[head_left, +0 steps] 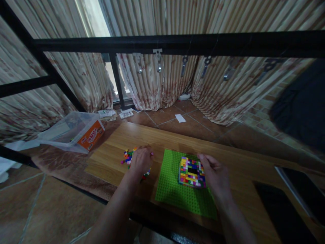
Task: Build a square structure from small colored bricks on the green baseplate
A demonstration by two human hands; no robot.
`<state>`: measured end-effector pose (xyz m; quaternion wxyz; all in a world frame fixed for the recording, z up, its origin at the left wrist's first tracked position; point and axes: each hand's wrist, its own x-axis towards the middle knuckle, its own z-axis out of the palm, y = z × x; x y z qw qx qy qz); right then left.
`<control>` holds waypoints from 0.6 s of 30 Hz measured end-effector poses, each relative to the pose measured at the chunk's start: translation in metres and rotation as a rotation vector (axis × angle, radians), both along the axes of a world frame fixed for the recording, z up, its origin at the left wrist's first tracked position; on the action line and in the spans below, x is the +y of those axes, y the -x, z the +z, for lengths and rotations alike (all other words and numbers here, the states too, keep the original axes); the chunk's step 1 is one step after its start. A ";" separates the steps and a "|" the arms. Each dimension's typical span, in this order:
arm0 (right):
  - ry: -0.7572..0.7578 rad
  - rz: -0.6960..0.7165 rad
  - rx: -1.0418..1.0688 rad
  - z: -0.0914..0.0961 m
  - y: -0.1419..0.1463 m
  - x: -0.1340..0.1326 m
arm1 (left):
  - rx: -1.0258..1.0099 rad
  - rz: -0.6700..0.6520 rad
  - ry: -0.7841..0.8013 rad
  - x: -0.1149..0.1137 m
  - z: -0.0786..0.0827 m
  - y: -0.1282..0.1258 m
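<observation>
A square block of many-coloured small toy bricks [186,180], with a dark opening in its top, stands on a green studded baseplate [170,189]. My right hand [215,173] is at the block's right side, its fingers curled and pressed together near the far right corner. Whether anything small is between those fingertips is hidden. Over a loose pile of coloured toy bricks [127,157], left of the baseplate, my left hand [140,159] reaches down with bent knuckles. Its fingertips are out of sight behind the hand.
The wooden table [109,152] carries a dark flat slab [281,210] and a dark-screened device [302,189] at the right. A clear plastic bin [68,135] with an orange label stands at the left. A black metal bar [177,44] with hanging hooks crosses beyond the table.
</observation>
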<state>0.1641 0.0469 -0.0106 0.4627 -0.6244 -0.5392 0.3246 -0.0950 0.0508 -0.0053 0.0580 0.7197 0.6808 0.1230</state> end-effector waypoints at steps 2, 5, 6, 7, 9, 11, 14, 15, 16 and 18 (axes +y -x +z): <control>-0.003 0.001 0.010 -0.001 0.000 0.000 | 0.037 0.012 0.009 0.002 -0.003 -0.001; -0.004 -0.011 0.028 -0.001 0.000 0.001 | 0.059 0.035 0.006 0.004 -0.003 -0.001; -0.010 -0.019 0.036 -0.001 0.000 0.002 | 0.043 0.042 -0.008 0.003 -0.002 -0.002; -0.020 -0.025 0.044 0.000 0.001 0.002 | 0.007 0.047 -0.027 0.003 -0.001 -0.003; -0.050 -0.031 0.061 0.003 0.002 0.001 | -0.144 0.031 -0.076 0.000 0.002 -0.009; -0.077 -0.015 0.073 0.008 0.006 -0.001 | -0.383 -0.028 -0.113 -0.004 0.005 -0.020; -0.099 0.062 0.093 0.017 0.013 -0.006 | -0.728 -0.129 -0.122 -0.012 0.011 -0.041; -0.102 0.102 0.093 0.019 0.015 -0.008 | -0.802 -0.158 -0.123 -0.015 0.013 -0.048; -0.103 0.147 0.094 0.022 0.018 -0.010 | -0.860 -0.184 -0.128 -0.017 0.015 -0.055; -0.096 0.235 0.099 0.026 0.023 -0.013 | -0.947 -0.236 -0.128 -0.021 0.019 -0.066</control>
